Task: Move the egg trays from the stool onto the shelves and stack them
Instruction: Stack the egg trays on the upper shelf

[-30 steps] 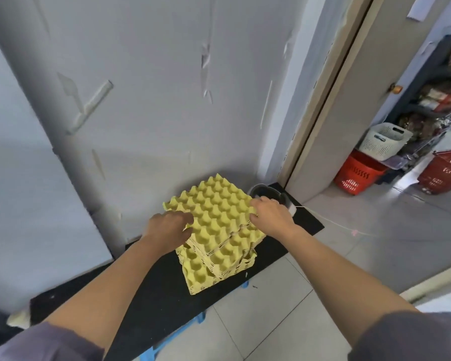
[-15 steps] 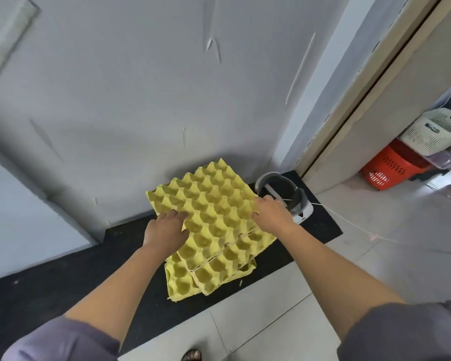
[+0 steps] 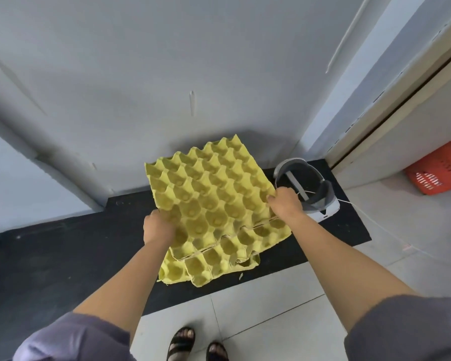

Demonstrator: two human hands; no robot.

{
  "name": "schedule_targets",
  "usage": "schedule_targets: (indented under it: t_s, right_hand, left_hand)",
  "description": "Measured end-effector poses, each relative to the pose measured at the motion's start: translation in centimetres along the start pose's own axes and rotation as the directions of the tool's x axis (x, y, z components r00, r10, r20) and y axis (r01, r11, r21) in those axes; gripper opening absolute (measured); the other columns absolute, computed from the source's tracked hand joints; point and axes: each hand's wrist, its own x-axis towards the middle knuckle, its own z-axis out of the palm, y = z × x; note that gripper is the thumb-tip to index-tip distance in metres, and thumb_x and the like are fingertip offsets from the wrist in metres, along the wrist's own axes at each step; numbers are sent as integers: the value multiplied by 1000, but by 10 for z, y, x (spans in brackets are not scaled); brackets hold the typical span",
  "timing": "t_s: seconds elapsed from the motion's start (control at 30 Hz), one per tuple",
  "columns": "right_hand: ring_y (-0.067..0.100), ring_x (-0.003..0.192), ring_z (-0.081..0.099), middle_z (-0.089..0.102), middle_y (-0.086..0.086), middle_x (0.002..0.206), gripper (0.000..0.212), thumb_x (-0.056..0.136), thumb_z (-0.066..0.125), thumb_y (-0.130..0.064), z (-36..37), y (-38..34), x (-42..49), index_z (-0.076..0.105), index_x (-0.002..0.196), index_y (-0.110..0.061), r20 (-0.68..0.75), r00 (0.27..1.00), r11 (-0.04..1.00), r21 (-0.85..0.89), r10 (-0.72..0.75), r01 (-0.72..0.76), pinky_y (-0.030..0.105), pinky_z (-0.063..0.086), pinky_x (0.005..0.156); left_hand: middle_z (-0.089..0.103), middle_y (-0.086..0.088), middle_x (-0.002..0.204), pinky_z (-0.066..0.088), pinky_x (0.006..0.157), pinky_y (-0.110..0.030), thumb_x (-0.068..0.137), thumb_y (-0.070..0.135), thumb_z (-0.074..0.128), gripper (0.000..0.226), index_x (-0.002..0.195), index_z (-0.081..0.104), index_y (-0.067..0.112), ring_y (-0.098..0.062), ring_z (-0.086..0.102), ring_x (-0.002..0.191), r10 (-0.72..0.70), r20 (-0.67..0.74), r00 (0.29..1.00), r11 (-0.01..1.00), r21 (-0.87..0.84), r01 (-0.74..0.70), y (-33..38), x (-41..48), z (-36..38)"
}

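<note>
Both my hands grip the top egg tray [image 3: 214,194] over the stack.

My left hand [image 3: 158,227] curls round its near-left edge and my right hand [image 3: 284,204] pinches its right edge. The tray is tilted above the other yellow trays [image 3: 219,267], which lie at the front edge of the black surface [image 3: 63,256], toward its right end. A grey-and-white headset [image 3: 305,188] lies just beside my right hand.

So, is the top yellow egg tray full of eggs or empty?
Empty: all visible cups of the top egg tray show bare yellow bottoms, no eggs.
</note>
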Motion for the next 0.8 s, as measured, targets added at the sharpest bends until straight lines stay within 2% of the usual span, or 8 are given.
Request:
schedule_targets:
  t_s: [0.07,0.17,0.3,0.37,0.5,0.6,0.7,0.8]
  right_hand:
    - [35,100,57,56,17,115,24,93,50,-21,-2,-1,5,55,111,-5,-26,999,999,37,29,-28,38,45,76]
    - [34,91,55,56,16,107,20,89,47,-6,-7,-4,9,51,108,-7,-71,997,994,111,30,-22,34,36,68]
    - [28,82,47,48,7,84,16,89,44,-2,-19,-6,6,47,102,-10,-109,994,991,124,-31,44,32,33,62]
    - [28,82,48,49,8,86,19,90,42,-2,-21,-7,3,46,107,-10,-118,992,988,137,-50,66,34,34,66]
    - [28,80,50,45,1,74,13,92,41,-4,-28,-9,-10,46,104,-9,-169,983,980,168,-76,105,36,35,66]
    - [31,86,56,54,7,88,18,94,40,-6,-43,-13,-27,46,110,-8,-187,978,974,190,-90,126,38,39,68]
    - [34,90,58,59,12,98,21,94,41,-6,-58,-21,-44,46,114,-9,-209,972,963,218,-110,156,42,47,76]
    - [33,92,57,56,11,98,23,94,42,-7,-75,-31,-65,46,116,-8,-256,957,950,239,-139,202,41,45,77]
  left_hand:
    - [50,-23,118,44,69,-39,87,6,47,26,111,52,-4,-37,55,93,-22,-38,999,999,-31,21,0,1,0]
    - [52,-18,104,45,70,-37,90,16,47,20,99,52,-1,-34,53,84,-56,-64,996,991,-126,48,7,-1,-1]
    - [48,-11,80,33,53,-27,92,24,50,24,77,45,5,-22,43,64,-45,-93,995,981,-194,27,10,-6,-2]
    - [49,-11,83,35,58,-30,93,25,49,22,89,48,3,-26,46,73,-33,-118,992,974,-226,6,12,-9,-5]
    - [55,-18,107,38,64,-33,92,9,43,25,114,51,2,-28,48,83,-5,-144,990,961,-275,-36,14,-17,-16]
    - [57,-19,104,36,58,-29,91,7,43,24,111,54,-1,-27,48,79,46,-152,987,956,-282,-88,17,-29,-29]
    - [57,-16,97,40,68,-32,91,8,45,25,111,56,-1,-33,52,86,70,-186,980,936,-327,-129,24,-46,-47]
    - [59,-16,99,43,72,-36,91,11,48,28,115,57,0,-35,55,93,103,-216,971,905,-385,-182,27,-63,-71]
